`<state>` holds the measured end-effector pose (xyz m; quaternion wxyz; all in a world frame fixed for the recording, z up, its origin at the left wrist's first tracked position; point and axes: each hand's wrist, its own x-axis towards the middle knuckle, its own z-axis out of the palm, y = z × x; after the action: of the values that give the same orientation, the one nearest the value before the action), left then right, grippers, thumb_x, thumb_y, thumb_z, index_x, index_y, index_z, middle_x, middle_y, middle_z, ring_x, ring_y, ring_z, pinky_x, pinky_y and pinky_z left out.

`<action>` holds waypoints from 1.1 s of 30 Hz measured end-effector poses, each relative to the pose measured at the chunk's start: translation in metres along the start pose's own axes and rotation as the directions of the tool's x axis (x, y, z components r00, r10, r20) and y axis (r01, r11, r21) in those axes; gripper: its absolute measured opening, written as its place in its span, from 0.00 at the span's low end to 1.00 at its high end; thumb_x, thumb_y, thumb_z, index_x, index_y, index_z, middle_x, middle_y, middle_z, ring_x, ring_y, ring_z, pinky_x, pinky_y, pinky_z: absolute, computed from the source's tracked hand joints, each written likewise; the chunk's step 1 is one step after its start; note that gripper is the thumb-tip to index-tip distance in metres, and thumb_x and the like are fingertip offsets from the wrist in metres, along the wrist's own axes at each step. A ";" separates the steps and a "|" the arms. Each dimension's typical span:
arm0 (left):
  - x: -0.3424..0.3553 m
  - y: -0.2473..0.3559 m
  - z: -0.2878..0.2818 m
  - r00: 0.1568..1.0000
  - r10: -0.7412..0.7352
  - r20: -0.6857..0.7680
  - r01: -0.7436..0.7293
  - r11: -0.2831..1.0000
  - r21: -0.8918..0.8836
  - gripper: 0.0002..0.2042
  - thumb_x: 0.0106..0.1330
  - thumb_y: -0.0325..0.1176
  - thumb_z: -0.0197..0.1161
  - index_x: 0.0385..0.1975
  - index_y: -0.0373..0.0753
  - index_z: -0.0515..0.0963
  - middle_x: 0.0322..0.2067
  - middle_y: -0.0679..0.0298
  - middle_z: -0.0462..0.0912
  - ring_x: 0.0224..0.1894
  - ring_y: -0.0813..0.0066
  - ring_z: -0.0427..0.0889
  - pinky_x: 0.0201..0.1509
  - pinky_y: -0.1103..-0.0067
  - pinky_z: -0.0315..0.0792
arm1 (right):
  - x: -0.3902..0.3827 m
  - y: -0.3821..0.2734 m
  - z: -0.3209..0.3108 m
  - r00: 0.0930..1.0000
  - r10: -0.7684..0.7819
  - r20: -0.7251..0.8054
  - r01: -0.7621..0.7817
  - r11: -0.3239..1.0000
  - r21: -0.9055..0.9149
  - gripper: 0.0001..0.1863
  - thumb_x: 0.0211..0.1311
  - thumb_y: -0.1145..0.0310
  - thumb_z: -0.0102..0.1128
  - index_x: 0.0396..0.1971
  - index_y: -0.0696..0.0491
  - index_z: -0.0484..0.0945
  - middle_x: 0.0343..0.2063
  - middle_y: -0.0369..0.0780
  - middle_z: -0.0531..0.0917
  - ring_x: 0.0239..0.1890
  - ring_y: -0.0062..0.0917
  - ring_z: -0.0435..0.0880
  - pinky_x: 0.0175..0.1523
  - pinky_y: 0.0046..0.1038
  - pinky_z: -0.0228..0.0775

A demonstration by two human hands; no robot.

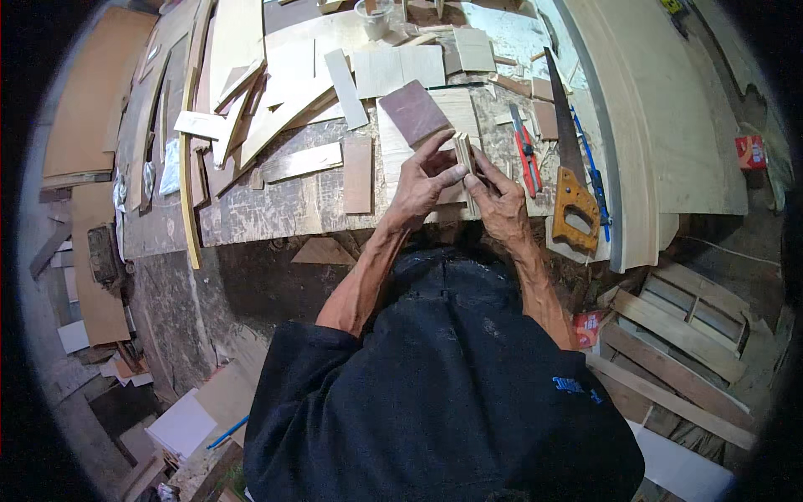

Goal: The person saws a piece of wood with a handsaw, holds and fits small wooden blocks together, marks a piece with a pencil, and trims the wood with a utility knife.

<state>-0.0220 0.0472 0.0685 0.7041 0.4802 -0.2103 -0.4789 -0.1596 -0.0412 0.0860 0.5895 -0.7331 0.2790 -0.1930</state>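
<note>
Both hands meet over the near part of the bench (276,219), closed around one small pale block (464,153). It stands up between the fingers, its long side pointing away from the person. Lines run along it, as if layered; whether one piece or several, I cannot tell.

Left hand (418,191): narrow grip, thumb against the block's near left side, index finger reaching forward to its far left. Right hand (502,207): narrow too, thumb low at the near end, index finger laid along the right side. Other fingers partly hidden.

Under and just beyond the grip: a pale board (462,107). On it, just ahead of the left fingertips, a maroon square (414,114), set at an angle; contact with the fingers unclear.

Left of the grip: a brown strip (358,176) near the left wrist, then a pale strip (303,161) farther out. Right of the grip: a red cutter (525,152) near the right hand, next a saw (575,205), handle toward the person, then a blue rod (597,186). Well beyond the grip, a clear cup (375,20).
</note>
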 end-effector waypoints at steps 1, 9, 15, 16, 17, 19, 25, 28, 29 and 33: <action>-0.001 0.001 0.001 1.000 -0.011 -0.008 0.012 1.000 0.028 0.32 0.60 0.27 0.68 0.66 0.39 0.64 0.52 0.53 0.78 0.54 0.68 0.77 0.60 0.72 0.71 | 0.000 0.001 0.000 1.000 0.003 -0.005 -0.002 1.000 0.021 0.25 0.68 0.66 0.55 0.64 0.52 0.67 0.56 0.46 0.76 0.56 0.29 0.76 0.56 0.30 0.74; 0.003 0.002 -0.002 1.000 -0.007 0.016 0.005 0.997 0.073 0.31 0.61 0.26 0.67 0.65 0.42 0.65 0.52 0.54 0.79 0.54 0.69 0.77 0.61 0.72 0.70 | -0.002 -0.006 -0.001 0.996 0.087 0.008 -0.087 0.993 0.085 0.25 0.68 0.65 0.56 0.64 0.51 0.68 0.59 0.44 0.75 0.56 0.27 0.76 0.56 0.29 0.74; 0.002 0.006 -0.004 0.999 -0.026 0.034 0.023 0.995 0.097 0.31 0.60 0.27 0.68 0.65 0.42 0.66 0.52 0.54 0.79 0.55 0.68 0.76 0.61 0.71 0.70 | -0.001 -0.001 0.000 0.994 0.109 0.023 -0.111 0.983 0.148 0.25 0.68 0.66 0.57 0.64 0.50 0.68 0.57 0.44 0.76 0.55 0.26 0.77 0.57 0.28 0.74; 0.003 0.006 -0.004 0.999 -0.026 0.042 0.023 0.996 0.085 0.31 0.60 0.27 0.68 0.65 0.41 0.66 0.52 0.54 0.79 0.55 0.68 0.76 0.61 0.72 0.70 | -0.001 0.001 0.001 0.997 0.082 0.005 -0.082 0.987 0.141 0.25 0.68 0.66 0.58 0.64 0.50 0.68 0.57 0.44 0.77 0.55 0.25 0.77 0.57 0.28 0.73; 0.003 0.005 -0.004 0.998 -0.027 0.051 0.023 0.997 0.072 0.31 0.60 0.27 0.68 0.65 0.41 0.66 0.52 0.55 0.79 0.55 0.69 0.76 0.60 0.72 0.70 | -0.002 0.001 0.001 0.998 0.056 -0.013 -0.053 0.990 0.134 0.25 0.68 0.66 0.58 0.64 0.50 0.68 0.56 0.44 0.77 0.54 0.25 0.77 0.57 0.27 0.73; 0.004 0.006 -0.003 0.998 -0.039 0.050 0.034 0.996 0.083 0.31 0.60 0.30 0.69 0.64 0.41 0.67 0.53 0.55 0.78 0.56 0.68 0.75 0.62 0.71 0.68 | -0.002 -0.001 -0.001 0.998 0.069 -0.003 -0.068 0.992 0.109 0.25 0.68 0.65 0.58 0.64 0.50 0.68 0.55 0.44 0.78 0.54 0.24 0.77 0.56 0.27 0.73; 0.010 0.008 0.004 0.997 -0.059 -0.045 0.064 0.991 0.121 0.29 0.58 0.28 0.70 0.62 0.37 0.69 0.47 0.54 0.82 0.48 0.71 0.80 0.55 0.75 0.74 | 0.005 -0.011 -0.011 0.999 0.043 0.030 -0.044 0.999 0.016 0.24 0.68 0.65 0.56 0.62 0.56 0.69 0.54 0.46 0.79 0.56 0.24 0.76 0.59 0.24 0.67; 0.012 0.006 0.005 0.989 -0.122 -0.081 0.127 0.989 0.072 0.29 0.59 0.28 0.69 0.63 0.36 0.68 0.47 0.53 0.81 0.48 0.71 0.80 0.54 0.77 0.74 | 0.007 -0.013 -0.017 0.995 0.092 0.047 -0.092 0.996 0.012 0.24 0.66 0.67 0.57 0.61 0.56 0.70 0.53 0.46 0.80 0.54 0.23 0.77 0.58 0.24 0.68; 0.013 0.005 0.006 0.984 -0.147 -0.103 0.152 0.988 0.034 0.29 0.60 0.28 0.68 0.63 0.35 0.68 0.48 0.53 0.81 0.48 0.71 0.80 0.53 0.77 0.75 | 0.008 -0.014 -0.018 0.990 0.129 0.058 -0.127 0.992 -0.024 0.25 0.65 0.67 0.58 0.61 0.56 0.70 0.52 0.45 0.80 0.53 0.22 0.77 0.57 0.24 0.68; 0.015 0.008 0.009 0.956 -0.253 -0.147 0.256 0.967 -0.002 0.27 0.62 0.28 0.65 0.63 0.35 0.67 0.47 0.55 0.81 0.46 0.70 0.81 0.51 0.77 0.76 | 0.012 -0.003 -0.018 0.993 0.096 0.065 -0.099 0.994 0.049 0.26 0.64 0.67 0.60 0.62 0.54 0.70 0.41 0.39 0.82 0.39 0.16 0.76 0.45 0.20 0.71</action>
<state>-0.0181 0.0302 0.0770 0.6459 0.5432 -0.0988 -0.5272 -0.1613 -0.0620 0.0921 0.6258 -0.7085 0.2905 -0.1482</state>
